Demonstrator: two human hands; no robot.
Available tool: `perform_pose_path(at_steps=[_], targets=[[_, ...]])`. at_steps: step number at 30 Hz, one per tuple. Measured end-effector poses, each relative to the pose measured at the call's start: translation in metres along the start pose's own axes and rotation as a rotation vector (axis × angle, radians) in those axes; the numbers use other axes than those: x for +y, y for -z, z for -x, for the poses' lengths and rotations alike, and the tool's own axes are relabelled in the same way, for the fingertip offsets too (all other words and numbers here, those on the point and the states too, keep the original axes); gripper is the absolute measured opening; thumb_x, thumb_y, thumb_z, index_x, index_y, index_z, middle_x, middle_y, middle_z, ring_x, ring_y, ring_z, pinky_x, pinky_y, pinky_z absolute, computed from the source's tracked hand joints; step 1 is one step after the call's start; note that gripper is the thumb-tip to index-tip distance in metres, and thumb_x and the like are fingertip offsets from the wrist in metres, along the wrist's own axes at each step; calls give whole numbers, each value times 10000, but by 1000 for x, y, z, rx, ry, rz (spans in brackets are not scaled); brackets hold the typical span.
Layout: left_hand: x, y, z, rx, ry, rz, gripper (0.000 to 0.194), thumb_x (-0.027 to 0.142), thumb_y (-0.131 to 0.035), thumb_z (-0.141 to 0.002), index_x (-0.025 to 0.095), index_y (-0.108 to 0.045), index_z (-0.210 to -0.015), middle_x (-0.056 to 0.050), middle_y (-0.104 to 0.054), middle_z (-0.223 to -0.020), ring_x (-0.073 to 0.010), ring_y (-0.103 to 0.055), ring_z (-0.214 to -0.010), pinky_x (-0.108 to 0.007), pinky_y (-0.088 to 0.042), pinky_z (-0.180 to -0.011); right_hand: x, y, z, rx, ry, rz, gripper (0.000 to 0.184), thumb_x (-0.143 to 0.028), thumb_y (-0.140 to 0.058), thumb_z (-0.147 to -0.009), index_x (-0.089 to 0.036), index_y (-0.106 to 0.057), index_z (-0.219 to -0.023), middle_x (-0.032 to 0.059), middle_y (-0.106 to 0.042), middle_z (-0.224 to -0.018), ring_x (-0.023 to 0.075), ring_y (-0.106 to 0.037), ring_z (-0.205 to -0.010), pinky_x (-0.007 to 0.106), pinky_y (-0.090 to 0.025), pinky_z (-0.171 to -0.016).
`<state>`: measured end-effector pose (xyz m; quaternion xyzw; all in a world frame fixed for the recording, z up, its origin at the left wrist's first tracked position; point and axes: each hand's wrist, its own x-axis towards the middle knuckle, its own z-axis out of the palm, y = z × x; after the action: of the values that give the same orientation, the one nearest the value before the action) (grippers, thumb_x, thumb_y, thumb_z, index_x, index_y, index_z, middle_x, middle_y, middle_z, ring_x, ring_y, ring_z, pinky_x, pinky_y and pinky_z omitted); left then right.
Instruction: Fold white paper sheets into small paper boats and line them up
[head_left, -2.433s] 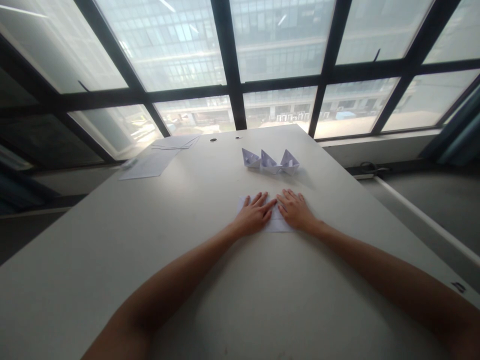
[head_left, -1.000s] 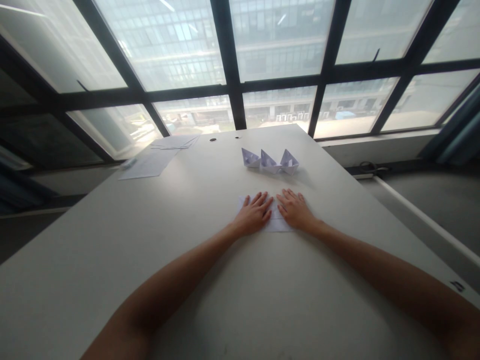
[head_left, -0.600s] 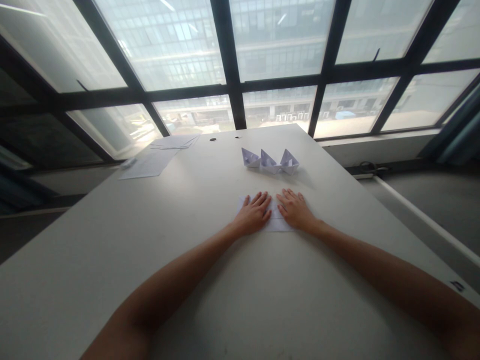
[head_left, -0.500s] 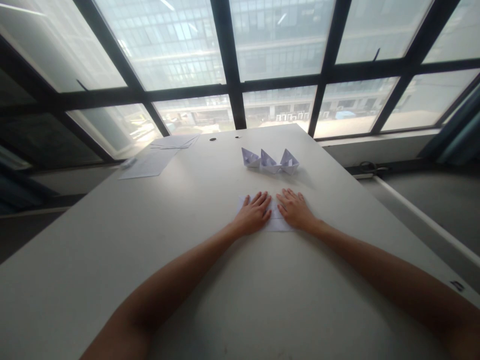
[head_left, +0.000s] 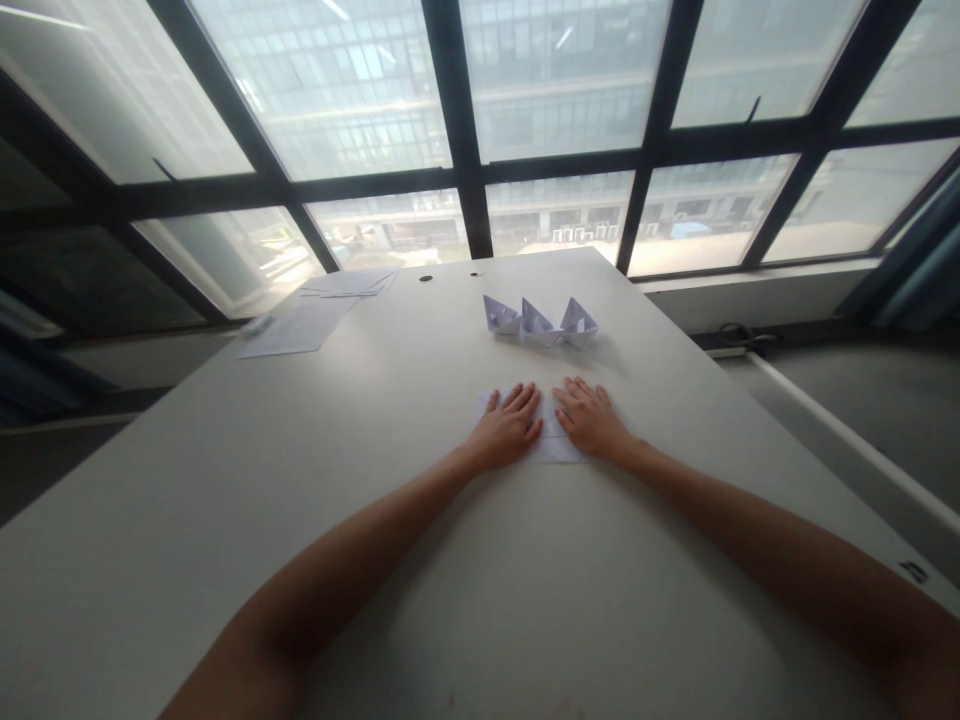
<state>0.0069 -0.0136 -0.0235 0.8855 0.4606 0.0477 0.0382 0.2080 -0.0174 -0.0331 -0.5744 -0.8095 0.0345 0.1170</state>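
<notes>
A folded sheet of white paper (head_left: 555, 450) lies flat on the white table, partly covered by both hands. My left hand (head_left: 507, 428) rests palm down on its left part, fingers stretched out and slightly apart. On the right part lies my right hand (head_left: 591, 418), also flat with its fingers extended. A narrow strip of paper with crease lines shows between the hands and along the near edge. Just beyond the fingertips stand three folded paper boats: a left one (head_left: 502, 318), a middle one (head_left: 538, 325) and a right one (head_left: 579, 325).
Loose white sheets (head_left: 289, 330) lie at the table's far left. A round cable hole (head_left: 426, 279) sits near the back edge of the table (head_left: 360, 560). Behind the table rises a dark-framed window (head_left: 469, 150). A dark label or clip (head_left: 913, 571) is at the right edge.
The left hand's fingers, which reached close to the right hand's fingertips 2.4 s ago, have drawn slightly left, leaving a gap over the paper. The right hand and the boats look unchanged.
</notes>
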Motion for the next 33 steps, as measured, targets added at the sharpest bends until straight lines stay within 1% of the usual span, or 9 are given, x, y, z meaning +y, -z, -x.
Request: perform_pose_path(at_steps=[11,14,16,18,20,21,24,33], targets=[[1,0,1,-1,3,0,606,455,-239,-1033,173,-218,-1569,-102,-198,-1641,-244,-139,-1525,-545,-152,-1203,-1,1,0,-2,1,-7,497,-326,-364,-1002,-152,-465,-1457,177,-359,-1573,310,-272,-1474,563,-208,-1165],[0,-1,0,1,4,-2,615,451,-244,-1033,157,-202,-1571,-115,-192,-1640,-241,-135,-1526,-539,-142,-1207,-2,3,1,23,4,-24,487,-296,-393,-990,-150,-476,-1447,177,-361,-1572,314,-276,-1472,575,-212,-1159],[0,-1,0,2,1,0,615,451,-248,-1033,155,-204,-1570,-119,-187,-1641,-240,-134,-1527,-539,-139,-1207,-4,6,3,66,73,-50,475,-259,-423,-974,-157,-494,-1432,163,-381,-1565,302,-279,-1473,576,-188,-1167],[-1,-2,0,8,-2,5,611,455,-249,-1033,162,-213,-1568,-113,-186,-1641,-241,-136,-1526,-546,-141,-1205,-5,8,4,86,196,-96,455,-233,-443,-964,-174,-522,-1408,137,-440,-1534,268,-318,-1459,549,-168,-1183],[-1,-2,0,14,-2,11,605,456,-247,-1034,172,-220,-1567,-104,-189,-1642,-241,-141,-1525,-554,-147,-1202,-6,9,4,69,294,-155,431,-230,-450,-965,-188,-554,-1381,117,-500,-1492,237,-387,-1424,504,-198,-1186],[-1,-3,0,15,-2,14,602,457,-246,-1035,177,-224,-1567,-99,-191,-1642,-241,-144,-1525,-556,-149,-1202,-6,9,4,55,318,-180,422,-233,-452,-967,-188,-567,-1370,114,-517,-1478,231,-417,-1406,487,-223,-1181],[-1,-3,-1,14,-2,19,598,460,-246,-1035,188,-231,-1567,-89,-197,-1641,-239,-148,-1524,-558,-151,-1202,-5,8,3,47,332,-212,423,-237,-457,-964,-175,-577,-1364,116,-520,-1473,239,-441,-1392,479,-269,-1166],[-1,-2,0,15,-3,24,597,462,-245,-1036,196,-224,-1570,-91,-200,-1641,-241,-149,-1524,-552,-145,-1203,-4,7,2,56,335,-213,427,-230,-477,-955,-204,-582,-1368,110,-523,-1469,242,-442,-1394,482,-304,-1153]])
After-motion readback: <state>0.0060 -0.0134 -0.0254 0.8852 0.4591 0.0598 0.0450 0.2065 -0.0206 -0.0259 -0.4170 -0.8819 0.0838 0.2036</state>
